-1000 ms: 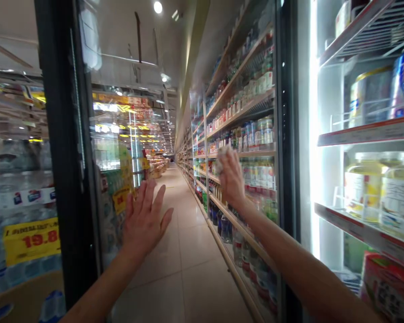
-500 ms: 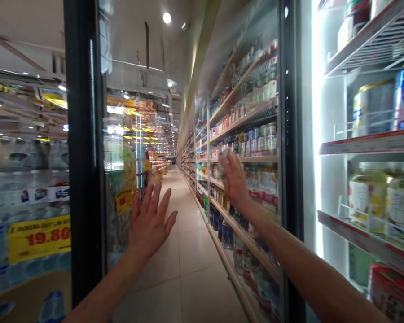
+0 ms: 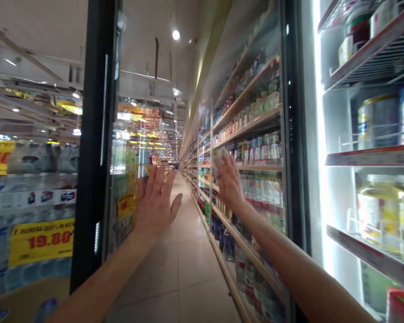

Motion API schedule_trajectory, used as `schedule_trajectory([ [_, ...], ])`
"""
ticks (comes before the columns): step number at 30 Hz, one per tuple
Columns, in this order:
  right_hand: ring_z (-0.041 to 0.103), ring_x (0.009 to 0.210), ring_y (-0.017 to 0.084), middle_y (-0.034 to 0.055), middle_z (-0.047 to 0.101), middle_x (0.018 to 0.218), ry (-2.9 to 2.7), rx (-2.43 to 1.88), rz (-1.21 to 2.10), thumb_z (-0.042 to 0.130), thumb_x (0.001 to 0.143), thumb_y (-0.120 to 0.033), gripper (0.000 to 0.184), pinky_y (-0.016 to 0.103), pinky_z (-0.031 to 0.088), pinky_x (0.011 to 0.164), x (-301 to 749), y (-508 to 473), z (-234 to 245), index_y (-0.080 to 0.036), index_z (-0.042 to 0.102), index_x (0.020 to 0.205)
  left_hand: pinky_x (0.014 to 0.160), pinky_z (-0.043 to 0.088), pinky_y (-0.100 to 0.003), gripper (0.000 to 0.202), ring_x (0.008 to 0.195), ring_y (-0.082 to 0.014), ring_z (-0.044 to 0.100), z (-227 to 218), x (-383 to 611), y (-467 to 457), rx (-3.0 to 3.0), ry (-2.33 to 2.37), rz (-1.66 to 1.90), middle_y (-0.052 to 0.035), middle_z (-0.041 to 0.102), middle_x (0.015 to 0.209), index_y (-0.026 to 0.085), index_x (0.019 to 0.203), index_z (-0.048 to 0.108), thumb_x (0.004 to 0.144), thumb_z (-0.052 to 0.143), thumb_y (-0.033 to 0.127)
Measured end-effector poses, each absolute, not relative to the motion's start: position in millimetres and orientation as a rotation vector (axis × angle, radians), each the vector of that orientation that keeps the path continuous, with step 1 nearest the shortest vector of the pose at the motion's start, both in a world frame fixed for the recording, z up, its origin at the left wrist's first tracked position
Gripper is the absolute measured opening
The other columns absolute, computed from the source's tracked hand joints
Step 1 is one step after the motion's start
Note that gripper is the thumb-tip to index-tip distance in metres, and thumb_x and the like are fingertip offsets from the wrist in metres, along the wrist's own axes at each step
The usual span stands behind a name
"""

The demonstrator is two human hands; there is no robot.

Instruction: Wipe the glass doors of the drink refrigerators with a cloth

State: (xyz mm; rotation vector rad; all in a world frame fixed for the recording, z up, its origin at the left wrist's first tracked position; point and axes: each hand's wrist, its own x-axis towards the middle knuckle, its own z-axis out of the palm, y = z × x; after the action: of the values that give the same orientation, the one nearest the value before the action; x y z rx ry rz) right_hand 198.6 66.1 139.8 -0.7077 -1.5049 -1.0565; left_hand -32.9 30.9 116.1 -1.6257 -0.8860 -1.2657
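The glass door (image 3: 188, 278) of a drinks cooler stands swung out before me, with a black frame (image 3: 94, 134) along its left side. My left hand (image 3: 156, 197) is raised at the left part of the glass, fingers stretched and thumb apart, holding nothing. Whether it touches the glass I cannot tell. My right hand (image 3: 229, 181) is up at the middle of the glass, smeared by motion. At its fingertips is a pale, whitish wad (image 3: 219, 157), too blurred to name; its fingers look pressed over this.
To the right, lit cooler shelves (image 3: 366, 157) hold cans and bottles (image 3: 379, 206). At left are packs of bottled water (image 3: 37, 190) with a yellow price sign (image 3: 40, 242). Shelves of bottles (image 3: 249, 116) and a tiled aisle (image 3: 178, 251) show in or through the glass.
The view has shifted, and the door frame now sits further right in the picture. My right hand has moved slightly left across the glass; my left hand is slightly higher and still spread.
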Motion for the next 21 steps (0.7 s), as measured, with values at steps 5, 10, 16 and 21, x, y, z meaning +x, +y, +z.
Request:
schedule_trajectory([
  [5, 0.028, 0.137, 0.02, -0.0002, 0.045, 0.14, -1.755, -0.644, -1.166, 0.044, 0.083, -0.014, 0.049, 0.043, 0.032, 0.11, 208, 59, 142, -0.03, 0.046, 0.129, 0.112, 0.011, -0.051, 0.056, 0.14, -0.0281, 0.015, 140, -27, 40, -1.606, -0.923, -1.255, -0.0159, 0.026, 0.149, 0.014, 0.138, 0.034, 0.089, 0.043, 0.038],
  [10, 0.034, 0.132, 0.031, 0.0215, 0.038, 0.14, -1.12, -0.871, -0.858, 0.034, 0.082, -0.013, 0.051, 0.057, 0.032, 0.105, 256, 68, 197, -0.008, 0.038, 0.133, 0.112, 0.012, -0.051, 0.057, 0.14, -0.0268, 0.013, 132, -28, 39, -1.612, -0.945, -1.228, -0.0142, 0.024, 0.149, 0.016, 0.141, 0.029, 0.089, 0.042, 0.036],
  [16, 0.027, 0.137, 0.019, 0.0019, 0.041, 0.142, -1.654, -0.608, -1.051, 0.041, 0.083, -0.016, 0.043, 0.043, 0.034, 0.109, 190, 67, 193, -0.027, 0.052, 0.123, 0.111, 0.015, -0.051, 0.054, 0.14, -0.0267, 0.015, 132, -31, 38, -1.601, -0.909, -1.219, -0.015, 0.027, 0.148, 0.016, 0.14, 0.032, 0.089, 0.041, 0.034],
  [21, 0.036, 0.132, 0.027, 0.0071, 0.042, 0.141, -1.29, -0.805, -0.958, 0.04, 0.083, -0.018, 0.041, 0.054, 0.034, 0.105, 242, 71, 215, -0.023, 0.057, 0.12, 0.111, 0.016, -0.049, 0.052, 0.14, -0.0254, 0.016, 130, -32, 38, -1.602, -0.914, -1.218, -0.0136, 0.028, 0.148, 0.017, 0.138, 0.035, 0.089, 0.043, 0.033],
])
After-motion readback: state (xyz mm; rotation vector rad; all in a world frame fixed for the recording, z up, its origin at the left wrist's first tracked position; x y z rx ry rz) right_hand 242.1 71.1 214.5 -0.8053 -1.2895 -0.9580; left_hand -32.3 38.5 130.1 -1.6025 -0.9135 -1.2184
